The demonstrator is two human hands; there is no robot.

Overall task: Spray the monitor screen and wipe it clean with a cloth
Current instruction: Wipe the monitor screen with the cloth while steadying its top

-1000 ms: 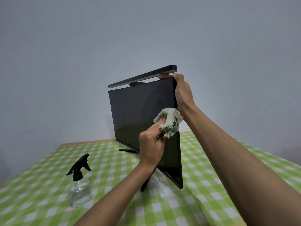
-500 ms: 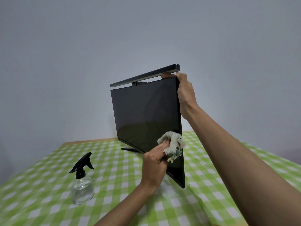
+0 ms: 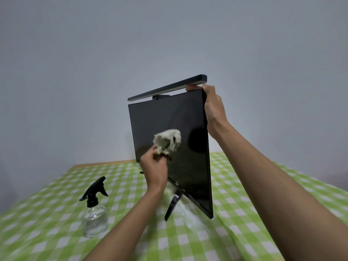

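A black monitor [image 3: 154,121] stands on its thin legs on the table, screen dark, with a long light bar [image 3: 167,87] clipped on its top edge. My right hand [image 3: 213,108] grips the monitor's upper right corner. My left hand [image 3: 154,168] holds a crumpled off-white cloth [image 3: 167,140] against the middle of the screen; the cloth looks blurred. A clear spray bottle [image 3: 95,217] with a black trigger head stands on the table to the left of the monitor, apart from both hands.
The table wears a green and white checked cover [image 3: 47,213]. A bare grey wall [image 3: 169,34] rises close behind the monitor. The table's wooden far edge [image 3: 105,163] shows at the back left.
My left hand has carried the cloth from the screen's lower right to its middle, up and to the left. The right hand keeps its grip on the corner.
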